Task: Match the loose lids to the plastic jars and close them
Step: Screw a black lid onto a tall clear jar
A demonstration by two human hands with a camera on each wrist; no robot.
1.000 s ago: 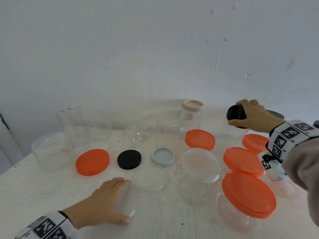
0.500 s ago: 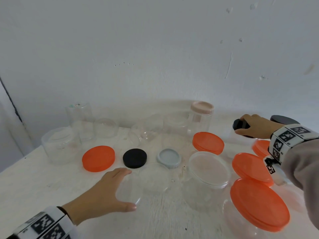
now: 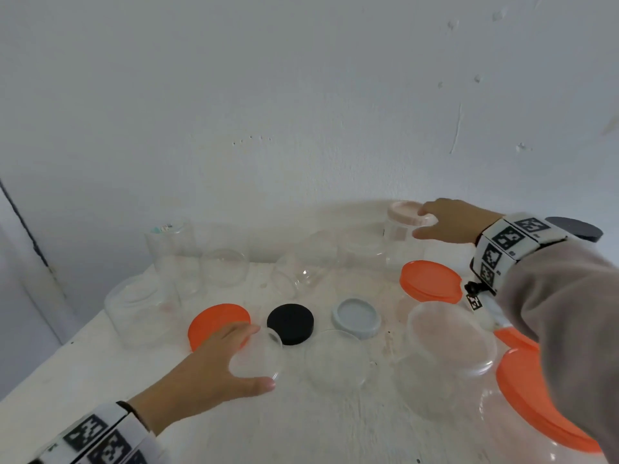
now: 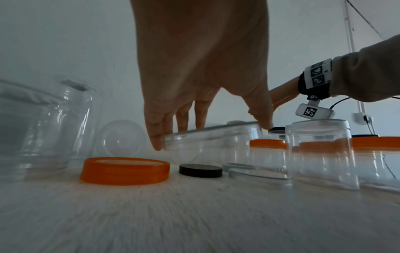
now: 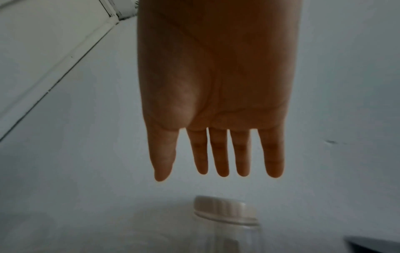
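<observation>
head view: left hand (image 3: 207, 366) near the front edge of the white table (image 3: 100, 370), fingers and thumb curled around the rim of a clear lid (image 3: 258, 356), gripping it. left wrist view shows that lid tilted and lifted off the table, thumb (image 4: 263, 118) on one edge, fingers (image 4: 156, 135) on the other. right hand (image 3: 459, 221) at the back right of the table, reaching to a tall clear jar (image 3: 403, 249) capped with a pale pink lid (image 3: 407, 212); in the head view the fingertips look to touch the lid's right edge, thumb beside the jar wall. right wrist view shows fingers (image 5: 220, 154) straight and spread, holding nothing, pink lid below them; contact unclear there. loose on the table mid-front: orange lid (image 3: 217, 321) just beside left hand, black lid (image 3: 290, 324), grey-blue lid (image 3: 356, 318), another clear lid (image 3: 336, 360). open clear jars (image 3: 140, 309) along the back left, one lying on its side (image 3: 298, 272). right side: jar with clear lid on (image 3: 449, 343), jars with orange lids (image 3: 430, 281), one large at the front right corner (image 3: 536, 396). dark-lidded jar (image 3: 576, 229) at far right behind the wrist.
</observation>
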